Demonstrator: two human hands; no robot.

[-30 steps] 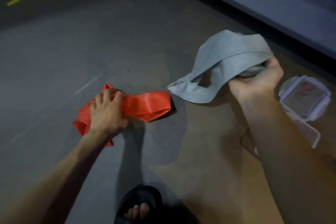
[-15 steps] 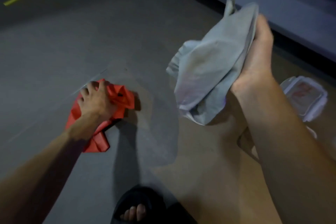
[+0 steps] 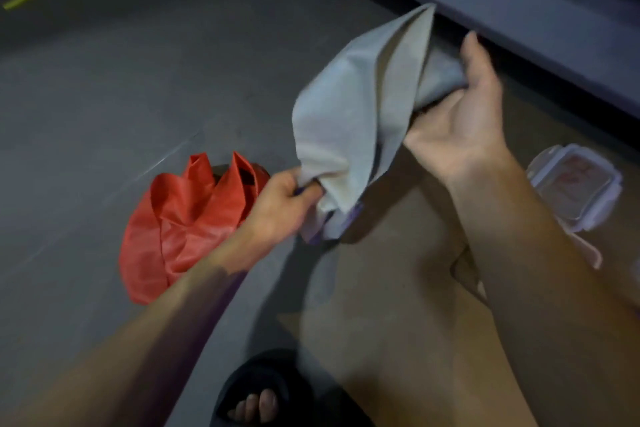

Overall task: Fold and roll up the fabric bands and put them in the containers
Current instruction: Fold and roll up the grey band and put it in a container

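In the head view, the grey fabric band (image 3: 349, 121) is held up above the floor (image 3: 138, 80) between both hands. Its lower end is pinched by the left hand (image 3: 280, 204), whose grip is clenched on a bunched fold, with a purple edge of the band showing just below the fingers. Its upper part is grasped by the right hand (image 3: 460, 121), palm turned up, the thumb raised and the fingers hidden behind the cloth. The red fabric band (image 3: 187, 218) is left crumpled on the floor, just beside the left wrist and apart from the grey one. A clear container (image 3: 575, 184) with a clip lid is seen on the floor to the right of the right forearm. A black sandal (image 3: 256, 388) with toes showing is visible at the bottom edge.
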